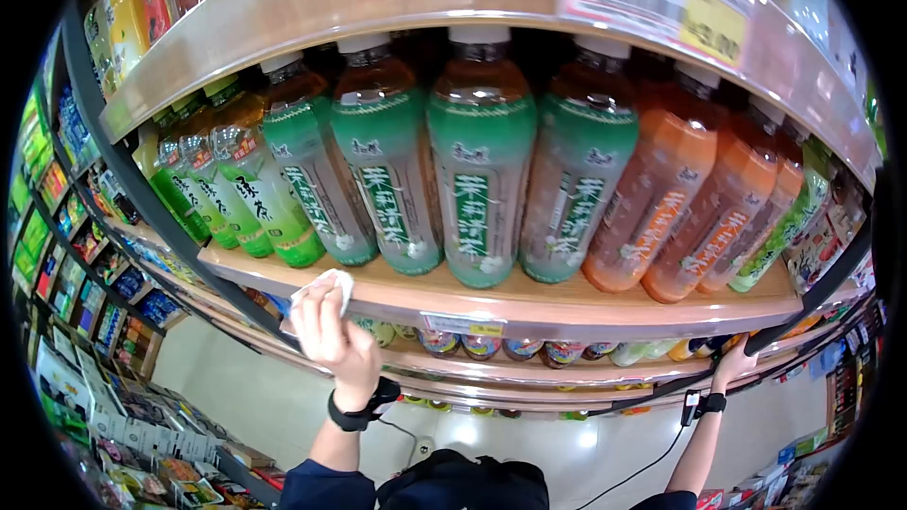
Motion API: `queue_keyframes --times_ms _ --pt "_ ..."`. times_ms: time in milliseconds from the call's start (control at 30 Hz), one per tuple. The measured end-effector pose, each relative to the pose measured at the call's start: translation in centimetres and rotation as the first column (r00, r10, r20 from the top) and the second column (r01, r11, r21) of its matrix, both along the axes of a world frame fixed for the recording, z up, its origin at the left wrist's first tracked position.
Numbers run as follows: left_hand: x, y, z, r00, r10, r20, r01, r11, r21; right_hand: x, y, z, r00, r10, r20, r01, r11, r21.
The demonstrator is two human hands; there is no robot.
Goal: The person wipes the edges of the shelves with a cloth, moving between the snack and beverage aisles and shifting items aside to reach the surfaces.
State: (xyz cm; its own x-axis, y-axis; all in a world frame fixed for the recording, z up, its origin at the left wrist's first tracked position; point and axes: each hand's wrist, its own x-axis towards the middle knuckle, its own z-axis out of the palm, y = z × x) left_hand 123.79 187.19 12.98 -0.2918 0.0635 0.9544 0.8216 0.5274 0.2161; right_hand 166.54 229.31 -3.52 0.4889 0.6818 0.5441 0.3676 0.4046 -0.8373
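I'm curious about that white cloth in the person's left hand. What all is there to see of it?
The white cloth looks plain, thin and soft; whether it is fabric or paper is unclear. It is bunched up in the left hand, whose fingers cover much of it, leaving a pale fold showing beside them. It sits at the front edge of the wood-look shelf, toward the left end, and seems to touch that edge.

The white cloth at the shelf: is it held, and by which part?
Yes: the left grip holds the white cloth, one edge showing past it; the exact part held is hidden.
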Motion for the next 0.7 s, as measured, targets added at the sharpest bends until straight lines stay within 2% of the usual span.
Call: queue_keyframes --times_ms 133,267,367,500,633,700 --pt "3.8 2.9 0.1 0.997 -0.073 0.003 0.073 0.997 0.005 -0.5 0.0 0.2 0.998 -0.002 -0.063 0.006 0.998 0.061" --pt "6.1 5.4 0.0 0.982 -0.188 -0.014 0.188 0.982 0.03 -0.8 -1.1 1.0 1.0 -0.008 0.001 0.008 1.0 -0.015" --pt "7.5 6.6 -0.2 0.976 -0.213 -0.036 0.214 0.976 0.032 -0.3 -0.1 -0.1 0.999 0.022 -0.037 -0.02 0.997 0.068" --pt "8.4 7.6 -0.4 0.967 -0.254 -0.026 0.254 0.966 0.035 -0.6 -0.6 0.7 1.0 -0.015 0.019 0.014 0.999 0.036" --pt "7.7 7.0 -0.9 0.964 -0.25 -0.087 0.245 0.967 -0.064 -0.2 -0.1 0.2 1.0 0.016 -0.021 -0.016 1.0 0.013" --pt "6.7 6.6 -1.0 0.951 -0.256 -0.174 0.237 0.964 -0.124 -0.4 -0.2 0.4 1.0 0.008 0.004 -0.008 0.999 0.04"
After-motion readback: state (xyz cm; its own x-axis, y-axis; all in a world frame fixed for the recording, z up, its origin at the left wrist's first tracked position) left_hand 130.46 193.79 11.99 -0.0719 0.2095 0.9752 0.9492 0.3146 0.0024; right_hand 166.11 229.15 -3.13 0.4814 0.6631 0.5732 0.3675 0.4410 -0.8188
